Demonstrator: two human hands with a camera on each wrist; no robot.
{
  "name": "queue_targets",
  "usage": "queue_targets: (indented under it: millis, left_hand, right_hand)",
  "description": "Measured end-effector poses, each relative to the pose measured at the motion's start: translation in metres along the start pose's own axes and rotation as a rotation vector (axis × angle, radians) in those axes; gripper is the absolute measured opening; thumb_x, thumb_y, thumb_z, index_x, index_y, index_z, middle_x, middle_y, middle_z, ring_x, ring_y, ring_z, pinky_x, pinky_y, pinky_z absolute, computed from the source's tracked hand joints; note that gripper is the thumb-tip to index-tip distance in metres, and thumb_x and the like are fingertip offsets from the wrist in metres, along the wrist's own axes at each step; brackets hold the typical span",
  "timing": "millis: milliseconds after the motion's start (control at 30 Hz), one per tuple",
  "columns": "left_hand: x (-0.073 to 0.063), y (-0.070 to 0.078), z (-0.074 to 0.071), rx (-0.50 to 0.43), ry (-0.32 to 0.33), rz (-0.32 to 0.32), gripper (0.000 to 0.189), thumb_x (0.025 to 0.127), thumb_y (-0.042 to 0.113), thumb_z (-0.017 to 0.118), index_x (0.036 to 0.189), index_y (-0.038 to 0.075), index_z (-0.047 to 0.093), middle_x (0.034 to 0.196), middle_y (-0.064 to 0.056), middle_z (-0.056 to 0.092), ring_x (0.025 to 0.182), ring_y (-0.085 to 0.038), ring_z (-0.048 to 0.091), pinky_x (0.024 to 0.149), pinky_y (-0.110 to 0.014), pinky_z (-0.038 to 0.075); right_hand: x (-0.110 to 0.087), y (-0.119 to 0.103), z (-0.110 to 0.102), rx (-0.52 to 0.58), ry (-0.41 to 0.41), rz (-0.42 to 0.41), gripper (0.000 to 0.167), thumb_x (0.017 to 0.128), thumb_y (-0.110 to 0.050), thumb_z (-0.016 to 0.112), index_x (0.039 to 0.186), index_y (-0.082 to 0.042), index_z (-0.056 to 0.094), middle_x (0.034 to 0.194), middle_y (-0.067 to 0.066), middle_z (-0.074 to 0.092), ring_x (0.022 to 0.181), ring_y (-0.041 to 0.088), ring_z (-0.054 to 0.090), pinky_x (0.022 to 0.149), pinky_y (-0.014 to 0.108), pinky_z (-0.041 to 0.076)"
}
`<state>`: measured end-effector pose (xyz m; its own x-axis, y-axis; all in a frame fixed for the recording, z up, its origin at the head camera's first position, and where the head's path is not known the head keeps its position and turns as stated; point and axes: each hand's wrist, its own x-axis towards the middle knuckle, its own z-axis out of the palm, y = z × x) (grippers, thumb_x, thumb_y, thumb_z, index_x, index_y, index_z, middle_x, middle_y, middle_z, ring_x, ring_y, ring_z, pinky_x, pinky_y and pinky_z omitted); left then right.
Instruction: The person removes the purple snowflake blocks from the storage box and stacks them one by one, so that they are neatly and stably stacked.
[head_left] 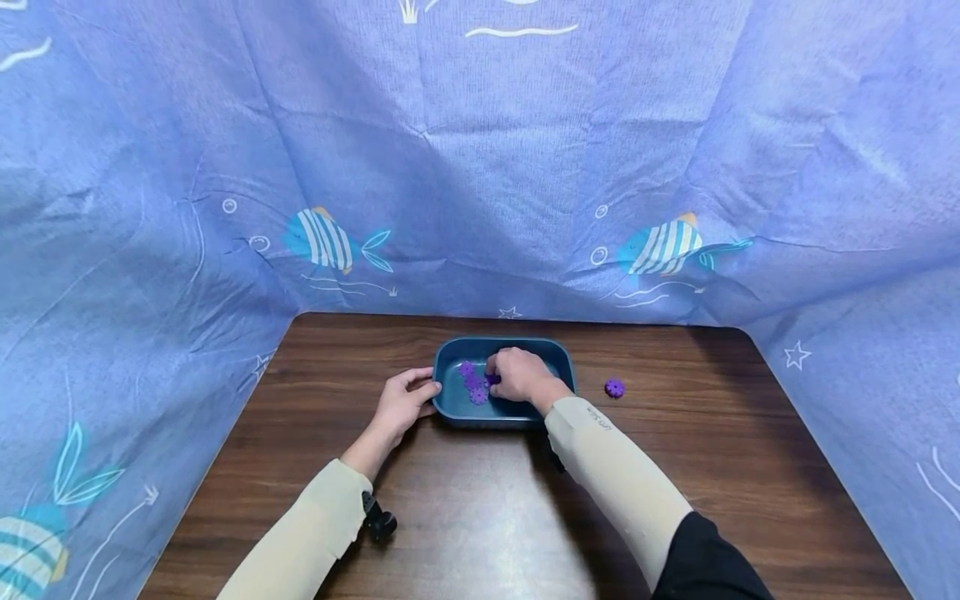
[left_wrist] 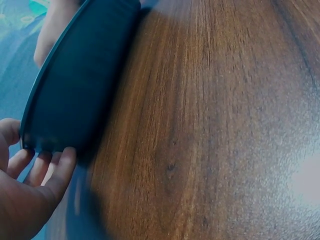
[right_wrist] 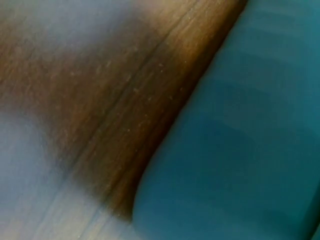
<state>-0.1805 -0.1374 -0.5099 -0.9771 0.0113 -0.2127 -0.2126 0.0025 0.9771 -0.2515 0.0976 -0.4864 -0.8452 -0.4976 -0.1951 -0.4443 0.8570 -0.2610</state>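
A dark teal plastic tub (head_left: 501, 423) stands near the back of the table, and its outer wall fills much of the left wrist view. My left hand (head_left: 401, 402) holds the tub's left end, thumb at the rim and fingers against the outer wall (left_wrist: 65, 100). Inside the tub, my right hand (head_left: 521, 375) pinches a dark purple piece (head_left: 492, 379), mostly hidden by the fingers. Several purple flower-shaped discs (head_left: 477, 395) lie on the tub floor, left of that hand. The right wrist view shows only the tub's wall (right_wrist: 240, 150) and table, not the fingers.
One more purple flower-shaped disc (head_left: 615, 387) lies on the brown wooden table (head_left: 465, 517), right of the tub. A blue fish-print cloth (head_left: 495, 183) hangs behind the table and along its sides.
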Motion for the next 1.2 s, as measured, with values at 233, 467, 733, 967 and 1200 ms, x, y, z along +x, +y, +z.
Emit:
queue_targets:
  millis: [233, 467, 733, 967, 1200]
  left_hand:
    - [-0.004, 0.001, 0.001, 0.010, -0.005, 0.004, 0.042, 0.098, 0.005, 0.067, 0.138, -0.003, 0.060, 0.129, -0.030, 0.064, 0.108, -0.028, 0.069, 0.083, -0.040, 0.064]
    - [-0.008, 0.001, 0.002, 0.007, 0.008, 0.004, 0.040, 0.098, 0.005, 0.067, 0.137, -0.004, 0.061, 0.129, -0.030, 0.065, 0.110, -0.032, 0.068, 0.081, -0.038, 0.064]
    - [-0.010, 0.002, 0.004, 0.024, 0.031, 0.009, 0.038, 0.098, 0.006, 0.067, 0.134, -0.004, 0.063, 0.126, -0.029, 0.067, 0.107, -0.031, 0.069, 0.082, -0.040, 0.064]
    - [-0.010, 0.003, 0.006, 0.026, 0.049, -0.001, 0.036, 0.097, 0.006, 0.067, 0.133, -0.002, 0.064, 0.124, -0.028, 0.068, 0.107, -0.032, 0.069, 0.078, -0.037, 0.065]
    - [-0.010, 0.005, 0.009, 0.017, 0.090, -0.003, 0.037, 0.096, 0.006, 0.068, 0.131, -0.005, 0.065, 0.117, -0.025, 0.069, 0.098, -0.026, 0.070, 0.076, -0.039, 0.065]
  right_hand:
    - [-0.004, 0.000, 0.002, -0.010, 0.006, -0.021, 0.038, 0.093, -0.034, 0.077, 0.125, -0.015, 0.073, 0.123, 0.005, 0.072, 0.103, 0.017, 0.064, 0.098, 0.042, 0.057]
    - [-0.009, 0.002, 0.004, -0.026, 0.020, -0.058, 0.037, 0.094, -0.035, 0.075, 0.125, -0.016, 0.073, 0.117, 0.002, 0.068, 0.099, 0.016, 0.061, 0.096, 0.040, 0.057]
    - [-0.016, 0.009, 0.000, 0.007, 0.091, -0.097, 0.031, 0.094, -0.034, 0.074, 0.121, -0.020, 0.075, 0.115, -0.002, 0.067, 0.096, 0.014, 0.060, 0.095, 0.038, 0.056]
    - [-0.023, 0.020, -0.006, 0.052, 0.139, -0.130, 0.031, 0.093, -0.034, 0.074, 0.121, -0.019, 0.075, 0.116, -0.003, 0.069, 0.097, 0.013, 0.062, 0.096, 0.037, 0.056]
    - [-0.032, 0.027, -0.016, 0.091, 0.176, -0.155, 0.031, 0.092, -0.034, 0.077, 0.118, -0.017, 0.077, 0.111, -0.003, 0.070, 0.096, 0.012, 0.065, 0.090, 0.034, 0.058]
